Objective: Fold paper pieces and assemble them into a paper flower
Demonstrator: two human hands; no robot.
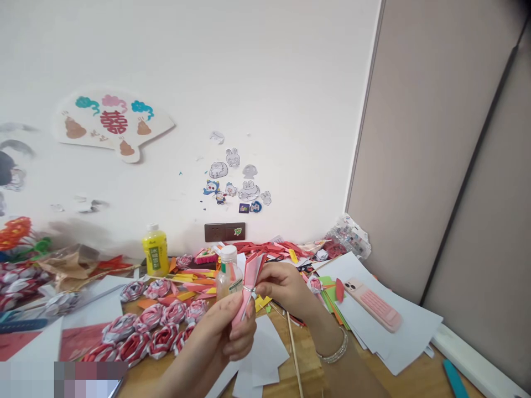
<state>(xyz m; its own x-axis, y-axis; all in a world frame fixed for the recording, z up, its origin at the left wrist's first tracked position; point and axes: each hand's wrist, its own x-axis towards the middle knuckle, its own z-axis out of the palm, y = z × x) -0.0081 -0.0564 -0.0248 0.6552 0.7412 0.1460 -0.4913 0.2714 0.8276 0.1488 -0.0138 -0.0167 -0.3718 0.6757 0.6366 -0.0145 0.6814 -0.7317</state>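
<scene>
A bundle of folded pink and red paper [252, 271] is held upright in front of me. It is cinched at its middle by a thin whitish tie [249, 289]. My left hand [236, 326] wraps round the lower part of the bundle. At the tie, my right hand [282, 284] pinches with thumb and forefinger; it seems to grip the tie's end, though the fingers partly hide it. Just behind the bundle stands a clear bottle with a white cap [227, 276]. Several rolled paper roses [151, 318] in red, pink and white lie left of my hands.
Loose white sheets [265, 351] and a thin wooden stick [294, 354] lie below my hands. At the right, a pink phone [373, 304] rests on white paper. A yellow bottle [155, 251] stands by the wall, among strips of coloured paper [194, 287].
</scene>
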